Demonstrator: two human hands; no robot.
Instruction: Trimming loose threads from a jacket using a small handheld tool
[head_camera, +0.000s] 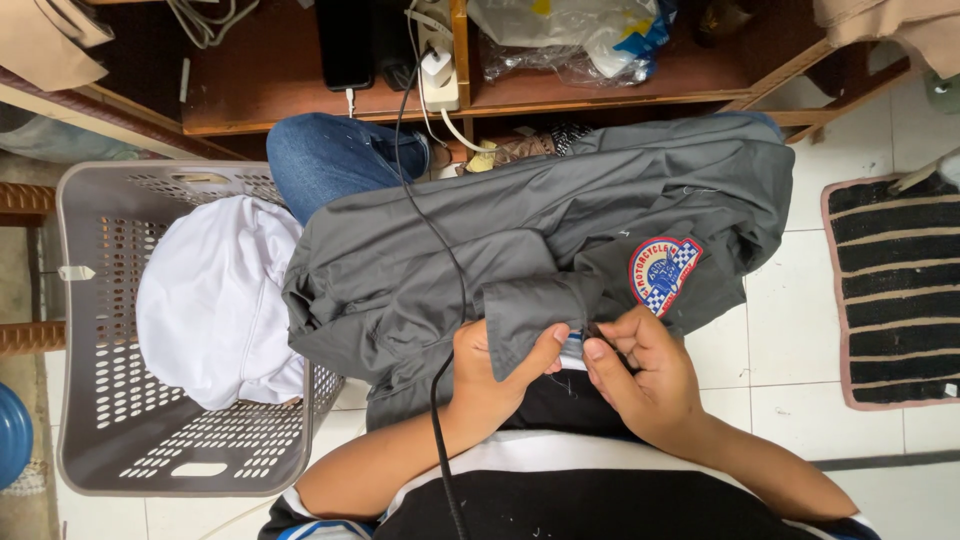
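Both hands on the grey shirt across my lap.

My left hand (497, 372) pinches the grey shirt (540, 250) hem; my right hand (640, 375) seems closed on the same edge, below the round patch (663, 274). The laundry basket (110, 400) sits left of the shirt.

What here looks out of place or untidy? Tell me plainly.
A thin black cable trails from the wooden shelf straight across the grey fabric shirt with the round patch, passing beside the left hand. The right hand pinches the shirt's edge. Nothing looks spilled or torn.
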